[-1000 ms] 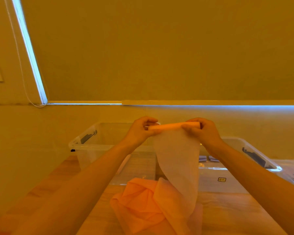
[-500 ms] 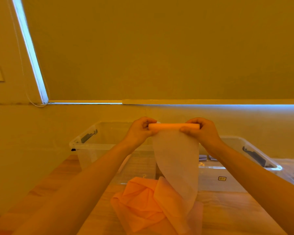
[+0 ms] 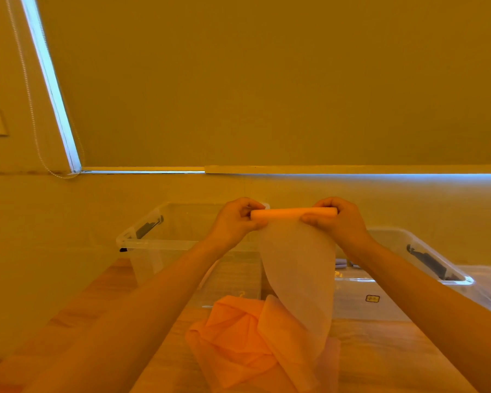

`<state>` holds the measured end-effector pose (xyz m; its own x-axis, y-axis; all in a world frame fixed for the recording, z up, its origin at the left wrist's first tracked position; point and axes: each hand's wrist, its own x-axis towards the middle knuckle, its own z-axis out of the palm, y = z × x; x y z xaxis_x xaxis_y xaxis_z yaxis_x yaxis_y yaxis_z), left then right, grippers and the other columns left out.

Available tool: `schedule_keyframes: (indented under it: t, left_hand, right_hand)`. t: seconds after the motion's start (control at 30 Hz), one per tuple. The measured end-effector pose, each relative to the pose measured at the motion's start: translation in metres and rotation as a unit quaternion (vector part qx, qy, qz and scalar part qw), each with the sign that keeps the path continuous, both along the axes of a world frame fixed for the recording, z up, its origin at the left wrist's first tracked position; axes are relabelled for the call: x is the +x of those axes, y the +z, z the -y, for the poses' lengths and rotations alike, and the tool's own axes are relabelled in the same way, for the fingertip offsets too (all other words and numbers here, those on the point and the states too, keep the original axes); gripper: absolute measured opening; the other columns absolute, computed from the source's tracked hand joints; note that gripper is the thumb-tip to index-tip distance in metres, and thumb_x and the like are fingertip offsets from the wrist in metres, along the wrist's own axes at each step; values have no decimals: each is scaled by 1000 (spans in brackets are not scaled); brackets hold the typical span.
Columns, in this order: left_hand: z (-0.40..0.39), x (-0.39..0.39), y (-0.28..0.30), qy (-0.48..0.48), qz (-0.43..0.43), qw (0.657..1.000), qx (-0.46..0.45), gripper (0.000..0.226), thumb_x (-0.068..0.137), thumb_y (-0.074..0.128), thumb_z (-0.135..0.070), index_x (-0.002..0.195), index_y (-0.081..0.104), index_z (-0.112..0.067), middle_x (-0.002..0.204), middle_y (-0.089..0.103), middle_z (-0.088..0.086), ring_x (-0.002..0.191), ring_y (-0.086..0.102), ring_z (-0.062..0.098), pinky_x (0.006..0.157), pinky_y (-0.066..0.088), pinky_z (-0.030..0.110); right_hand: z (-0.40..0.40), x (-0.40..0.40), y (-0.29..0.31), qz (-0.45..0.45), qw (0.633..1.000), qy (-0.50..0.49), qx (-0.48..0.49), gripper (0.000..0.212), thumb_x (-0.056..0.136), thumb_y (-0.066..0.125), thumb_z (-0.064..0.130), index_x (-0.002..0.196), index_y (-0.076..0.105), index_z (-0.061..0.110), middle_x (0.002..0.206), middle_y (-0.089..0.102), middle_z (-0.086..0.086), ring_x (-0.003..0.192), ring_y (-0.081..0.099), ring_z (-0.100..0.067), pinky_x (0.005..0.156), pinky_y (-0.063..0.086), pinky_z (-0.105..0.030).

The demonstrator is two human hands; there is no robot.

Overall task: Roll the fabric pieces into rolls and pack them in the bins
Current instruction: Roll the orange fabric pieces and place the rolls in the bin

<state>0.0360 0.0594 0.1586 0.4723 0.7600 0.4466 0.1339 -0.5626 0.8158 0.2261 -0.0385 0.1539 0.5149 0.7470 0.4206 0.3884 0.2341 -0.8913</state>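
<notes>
Orange fabric (image 3: 238,336) lies heaped on the table (image 3: 394,350), one sheer strip rising to a roll (image 3: 294,214) — level, lying left to right. The left hand (image 3: 234,222) and right hand (image 3: 338,219) pinch its ends. Behind stand two clear bins: the left bin (image 3: 159,245) looks bare, and the right bin (image 3: 425,256) holds small dark items.

Dim, heavy amber cast, cold blue daylight leaking round the blind (image 3: 267,80) edges, wide-angle bending at borders, soft focus
</notes>
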Motion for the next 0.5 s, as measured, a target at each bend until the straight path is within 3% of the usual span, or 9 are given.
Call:
schedule_keyframes:
  t: [0.1,0.3,0.4,0.5]
  left_hand:
    - [-1,1,-2,0,1,1000,-3,26,83,66,0,108,62,-5,99,62,2,82,60,6,63,53,12]
    - [-5,1,-9,38,9,999,-13,13,89,61,-11,101,60,-15,95,61,0,87,61,13,63,54,17]
    - [-6,-1,-16,40,7,999,-25,17,91,58,-11,108,60,-13,98,61,0,88,61,12,59,53,13]
    - [-4,-2,-24,20,33,998,-57,23,92,56,-9,114,55,-16,105,62,3,89,62,11,63,55,15]
  right_hand:
    - [1,0,-3,-13,1000,16,-5,24,77,76,16,97,63,15,95,61,-5,91,58,-27,77,54,-43]
    - [1,8,-7,-64,997,50,-7,41,80,72,12,119,59,16,115,60,-9,103,59,-26,82,54,-40]
    - [3,9,-9,-88,994,61,-5,34,82,70,13,114,61,18,112,64,-11,100,62,-28,85,54,-44]
    - [5,7,-13,-87,994,64,-7,26,82,69,14,108,65,17,103,66,-7,91,63,-23,72,56,-35]
